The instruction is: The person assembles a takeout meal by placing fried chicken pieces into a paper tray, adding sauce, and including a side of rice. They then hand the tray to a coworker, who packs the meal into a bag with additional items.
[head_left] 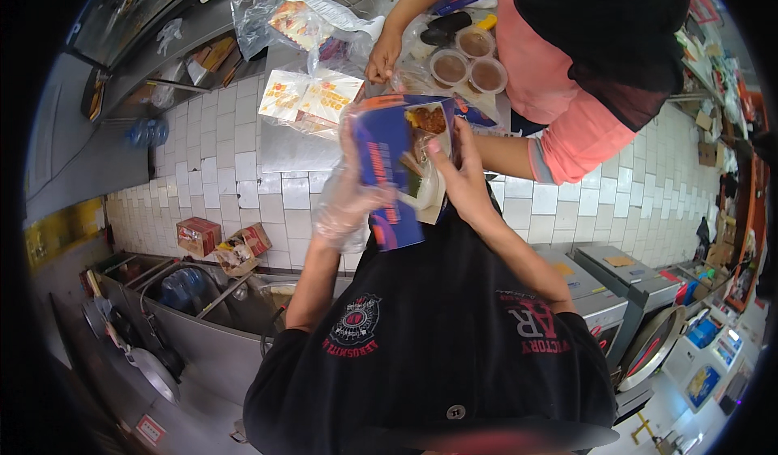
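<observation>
In front of my chest is a purple cardboard food box (379, 149), its lid raised and folded back to the left. Inside sits a browned piece of fried food (428, 118), with something pale and a bit of green below it that I cannot make out. My left hand (356, 196), in a clear plastic glove, grips the lid side. Bare, my right hand (463, 171) holds the box's right wall, its thumb over the inner edge. Just beyond the box is a steel table (296, 151) bearing printed paper packets (312, 98) in clear plastic.
Across the table a person in a pink sleeve (587, 131) reaches in, one hand (384, 56) near the packets. Three lidded cups of brown sauce (448, 68) stand beside that arm. Cartons (198, 235) lie on the tiled floor at left, near a steel sink (203, 309). Steel units (628, 269) stand at right.
</observation>
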`<state>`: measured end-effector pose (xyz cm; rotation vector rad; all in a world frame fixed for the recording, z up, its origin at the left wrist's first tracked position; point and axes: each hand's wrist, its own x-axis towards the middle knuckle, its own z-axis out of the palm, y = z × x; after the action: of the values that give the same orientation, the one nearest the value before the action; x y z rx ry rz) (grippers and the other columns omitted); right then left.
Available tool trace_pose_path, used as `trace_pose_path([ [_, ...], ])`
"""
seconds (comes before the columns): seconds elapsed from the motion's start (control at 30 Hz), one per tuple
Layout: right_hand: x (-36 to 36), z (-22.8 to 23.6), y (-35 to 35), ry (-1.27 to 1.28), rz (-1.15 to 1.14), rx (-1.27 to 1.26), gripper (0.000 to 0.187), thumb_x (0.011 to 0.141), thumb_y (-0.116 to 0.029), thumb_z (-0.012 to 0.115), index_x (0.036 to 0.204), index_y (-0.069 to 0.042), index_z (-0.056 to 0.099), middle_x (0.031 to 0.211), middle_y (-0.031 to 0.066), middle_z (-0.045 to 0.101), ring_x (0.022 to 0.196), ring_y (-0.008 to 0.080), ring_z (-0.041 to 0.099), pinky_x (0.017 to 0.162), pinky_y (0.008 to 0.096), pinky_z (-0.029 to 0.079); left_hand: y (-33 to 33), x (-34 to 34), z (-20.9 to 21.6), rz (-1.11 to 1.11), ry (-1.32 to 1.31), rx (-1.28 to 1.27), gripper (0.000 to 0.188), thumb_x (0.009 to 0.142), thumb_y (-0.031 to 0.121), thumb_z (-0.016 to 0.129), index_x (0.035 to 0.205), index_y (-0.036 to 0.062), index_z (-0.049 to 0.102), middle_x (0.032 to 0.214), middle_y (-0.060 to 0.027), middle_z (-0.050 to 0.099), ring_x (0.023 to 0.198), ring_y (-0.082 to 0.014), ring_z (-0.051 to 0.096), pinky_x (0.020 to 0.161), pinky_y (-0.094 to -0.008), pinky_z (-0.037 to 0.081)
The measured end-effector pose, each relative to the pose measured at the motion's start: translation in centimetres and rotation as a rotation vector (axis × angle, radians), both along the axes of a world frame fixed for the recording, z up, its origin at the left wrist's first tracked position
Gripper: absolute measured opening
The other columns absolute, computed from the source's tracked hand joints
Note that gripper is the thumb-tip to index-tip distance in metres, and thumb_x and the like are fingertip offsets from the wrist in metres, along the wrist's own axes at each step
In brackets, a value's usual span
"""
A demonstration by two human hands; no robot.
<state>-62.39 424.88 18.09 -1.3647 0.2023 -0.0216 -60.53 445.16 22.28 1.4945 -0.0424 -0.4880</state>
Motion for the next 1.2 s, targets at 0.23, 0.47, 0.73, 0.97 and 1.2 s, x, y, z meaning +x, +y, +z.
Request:
trace_pose_path([
  [0.23, 0.5, -0.8, -1.3, 0.367, -0.041, 0.491, 0.061, 0.110, -0.048, 0.047, 0.153, -0.005, 0.041, 0.151, 0.0122, 0.052, 0.138, 0.0238, 0.050, 0.116, 0.0382, 0.039, 6.4, 0.6, -1.0, 0.491, 0.388, -0.422, 0.032, 0.087, 0.017, 0.071, 0.113, -0.0021, 0.068, 0.101, -0.0105, 0.073, 0.089, -0.0187, 0.072, 0.086, -0.0311, 0.059],
  [0.47, 0.8, -1.5, -1.2, 0.363, -0.014, 0.654, 0.060, 0.110, -0.049, 0.043, 0.149, -0.004, 0.042, 0.140, 0.0133, 0.058, 0.127, 0.0233, 0.060, 0.109, 0.0387, 0.049, 6.0, 2.9, -2.3, 0.583, 0.057, -0.102, 0.051, 0.094, 0.008, 0.069, 0.143, 0.0026, 0.056, 0.131, -0.0137, 0.067, 0.115, -0.0241, 0.067, 0.098, -0.0356, 0.056],
  [0.73, 2.5, -1.4, 0.5, 0.285, -0.056, 0.616, 0.057, 0.111, -0.046, 0.042, 0.149, -0.004, 0.042, 0.139, 0.0133, 0.058, 0.124, 0.0228, 0.061, 0.106, 0.0385, 0.051, 9.0, 2.8, 8.9, -0.163, -1.139, 1.052, 0.045, 0.095, 0.003, 0.062, 0.139, 0.0114, 0.064, 0.140, -0.0171, 0.063, 0.126, -0.0317, 0.062, 0.103, -0.0409, 0.051],
  [0.97, 3.1, -2.6, 3.1, 0.220, -0.095, 0.627, 0.064, 0.110, -0.048, 0.046, 0.155, -0.006, 0.030, 0.151, 0.0111, 0.045, 0.138, 0.0221, 0.048, 0.115, 0.0366, 0.040, 3.2, 3.0, 9.4, 0.125, -1.135, 1.587, 0.057, 0.094, 0.027, 0.069, 0.146, 0.0085, 0.055, 0.147, -0.0145, 0.056, 0.125, -0.0321, 0.060, 0.103, -0.0433, 0.050],
  [1.2, 3.2, -2.5, 4.4, 0.108, -0.010, 0.578, 0.059, 0.111, -0.050, 0.043, 0.150, -0.007, 0.034, 0.149, 0.0114, 0.042, 0.140, 0.0211, 0.040, 0.116, 0.0379, 0.035, -2.3, 4.3, 5.9, -0.236, -0.939, 1.181, 0.048, 0.088, 0.020, 0.072, 0.134, 0.0115, 0.062, 0.128, -0.0095, 0.063, 0.120, -0.0311, 0.059, 0.101, -0.0426, 0.049],
])
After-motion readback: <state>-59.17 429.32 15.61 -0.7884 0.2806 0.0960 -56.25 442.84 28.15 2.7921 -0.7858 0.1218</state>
